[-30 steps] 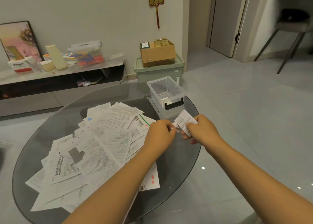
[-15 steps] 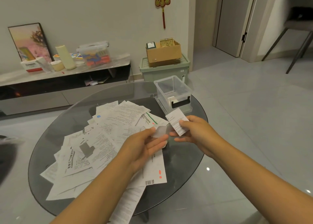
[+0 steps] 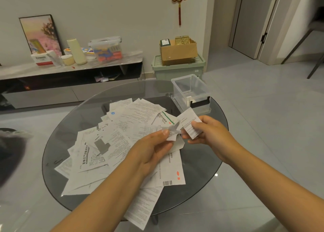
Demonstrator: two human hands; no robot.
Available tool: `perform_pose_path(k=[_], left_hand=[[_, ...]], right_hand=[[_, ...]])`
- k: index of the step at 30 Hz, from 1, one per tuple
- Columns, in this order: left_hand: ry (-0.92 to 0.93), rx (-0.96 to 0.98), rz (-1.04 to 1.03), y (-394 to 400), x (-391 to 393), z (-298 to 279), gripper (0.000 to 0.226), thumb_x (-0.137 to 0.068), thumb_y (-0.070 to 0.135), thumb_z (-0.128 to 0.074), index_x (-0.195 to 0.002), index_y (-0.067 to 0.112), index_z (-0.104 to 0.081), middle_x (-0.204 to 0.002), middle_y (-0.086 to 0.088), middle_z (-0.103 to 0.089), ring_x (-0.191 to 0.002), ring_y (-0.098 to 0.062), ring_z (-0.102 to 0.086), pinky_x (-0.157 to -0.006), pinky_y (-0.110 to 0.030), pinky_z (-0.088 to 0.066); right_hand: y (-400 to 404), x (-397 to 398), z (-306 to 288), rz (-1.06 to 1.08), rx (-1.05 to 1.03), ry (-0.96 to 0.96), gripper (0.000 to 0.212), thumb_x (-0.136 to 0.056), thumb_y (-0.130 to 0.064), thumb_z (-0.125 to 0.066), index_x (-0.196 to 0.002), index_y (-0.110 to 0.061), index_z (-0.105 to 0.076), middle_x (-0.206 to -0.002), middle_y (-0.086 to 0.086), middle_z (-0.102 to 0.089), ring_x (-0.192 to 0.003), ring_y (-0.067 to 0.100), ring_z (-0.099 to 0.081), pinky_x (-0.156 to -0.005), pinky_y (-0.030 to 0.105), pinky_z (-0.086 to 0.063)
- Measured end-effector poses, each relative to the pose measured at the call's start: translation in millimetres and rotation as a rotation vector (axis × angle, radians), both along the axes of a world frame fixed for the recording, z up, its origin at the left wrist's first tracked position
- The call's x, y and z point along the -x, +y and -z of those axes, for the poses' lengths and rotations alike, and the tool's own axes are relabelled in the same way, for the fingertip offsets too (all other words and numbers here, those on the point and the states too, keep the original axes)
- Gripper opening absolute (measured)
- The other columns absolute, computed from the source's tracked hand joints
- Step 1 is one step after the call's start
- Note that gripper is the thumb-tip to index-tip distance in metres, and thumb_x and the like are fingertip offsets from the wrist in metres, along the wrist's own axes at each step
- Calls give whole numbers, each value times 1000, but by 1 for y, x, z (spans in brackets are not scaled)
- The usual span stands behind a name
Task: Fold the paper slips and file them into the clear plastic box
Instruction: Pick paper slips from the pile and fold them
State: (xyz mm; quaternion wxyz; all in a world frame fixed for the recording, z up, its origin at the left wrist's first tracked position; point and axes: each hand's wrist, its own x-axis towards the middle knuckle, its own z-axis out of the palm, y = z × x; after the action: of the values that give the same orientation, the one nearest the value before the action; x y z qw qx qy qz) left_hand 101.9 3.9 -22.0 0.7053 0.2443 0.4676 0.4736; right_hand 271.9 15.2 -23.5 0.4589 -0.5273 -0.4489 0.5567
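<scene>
A small white printed paper slip (image 3: 186, 124) hangs in the air above the round glass table (image 3: 201, 163). My right hand (image 3: 208, 133) pinches its right end, and my left hand (image 3: 154, 147) pinches the crumpled left end between thumb and fingers. The clear plastic box (image 3: 190, 89) stands open at the table's far right edge, just beyond my right hand, with a folded slip or two inside. A heap of loose printed paper slips (image 3: 119, 144) covers the middle and left of the table.
One long slip (image 3: 142, 209) hangs over the table's near edge. Behind the table stand a green storage bin (image 3: 177, 70) with a cardboard box on it and a low cabinet (image 3: 70, 77) with bottles and containers. Grey tiled floor lies to the right.
My hands have drawn apart, opening the slip out between them. The left hand has dropped lower and left. The camera has swung slightly left.
</scene>
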Motion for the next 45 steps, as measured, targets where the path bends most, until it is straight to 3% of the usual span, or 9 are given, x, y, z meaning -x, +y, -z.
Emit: perform_pose_path(k=[8, 17, 21, 26, 29, 34, 38, 41, 45], left_hand=[[-219, -14, -48, -1, 1, -3, 27, -90, -1, -53, -117, -4, -55, -109, -26, -66, -102, -37, -64, -80, -45, -55], [113, -95, -125, -1, -1, -4, 17, -98, 6, -42, -89, 11, -55, -75, -5, -74, -67, -19, -72, -59, -32, -59], [164, -71, 12, -1, 3, -2, 14, -89, 0, -57, -102, 3, -61, -92, -12, -73, -83, -25, -72, -68, -37, -60], [456, -102, 27, 0, 7, 2, 7, -87, 9, -65, -93, 13, -66, -80, -2, -74, -71, -21, -72, -69, -33, -60], [643, -218, 44, -2, 7, 2, 12, -89, 12, -61, -89, 20, -70, -78, -1, -73, -62, -17, -70, -60, -25, -57], [609, -278, 130, -1, 0, 0, 23, -88, 13, -57, -101, 22, -74, -101, 1, -71, -77, -7, -66, -67, -21, -52], [524, -216, 82, 1, -3, -1, 24, -88, 30, -57, -97, 16, -75, -103, -6, -71, -90, -21, -67, -84, -35, -55], [641, -361, 34, -5, -4, 4, 26, -92, 11, -56, -96, 32, -71, -91, 12, -71, -76, -6, -69, -67, -18, -56], [532, -382, 15, -9, -10, 8, 36, -93, -1, -49, -100, 31, -63, -84, 12, -72, -79, -13, -71, -68, -24, -57]], right_hand=[[-2, 9, 4, -81, 13, 43, 11, -94, -10, -50, -91, -4, -59, -102, 16, -69, -96, 30, -65, -84, 39, -55], [-5, 12, 4, -16, -136, -289, 16, -91, -15, -55, -75, -16, -58, -88, 1, -71, -84, 15, -66, -80, 31, -53], [-7, 12, 2, -50, -187, -351, 13, -89, -14, -56, -76, -13, -57, -86, 2, -70, -77, 11, -63, -72, 26, -49], [-8, 13, 1, -40, -195, -279, 16, -89, -13, -57, -74, -15, -59, -79, -4, -69, -71, 3, -63, -67, 17, -51], [-6, 13, 1, 7, -167, -222, 15, -90, -12, -55, -76, -11, -60, -86, 2, -71, -79, 13, -66, -76, 27, -54], [-3, 14, 0, 14, 14, 139, 18, -95, -4, -44, -102, 7, -56, -101, 20, -68, -91, 32, -67, -80, 39, -57], [-4, 15, 2, 9, 6, 66, 15, -94, -9, -49, -93, 0, -61, -100, 15, -69, -93, 27, -66, -83, 36, -56], [-7, 18, 7, 3, 6, -65, 17, -90, -15, -57, -92, -2, -67, -89, 7, -71, -78, 17, -63, -70, 22, -52], [-14, 25, 12, 46, 60, -99, 16, -87, -18, -63, -87, -3, -68, -72, 6, -61, -54, 9, -47, -50, 16, -42]])
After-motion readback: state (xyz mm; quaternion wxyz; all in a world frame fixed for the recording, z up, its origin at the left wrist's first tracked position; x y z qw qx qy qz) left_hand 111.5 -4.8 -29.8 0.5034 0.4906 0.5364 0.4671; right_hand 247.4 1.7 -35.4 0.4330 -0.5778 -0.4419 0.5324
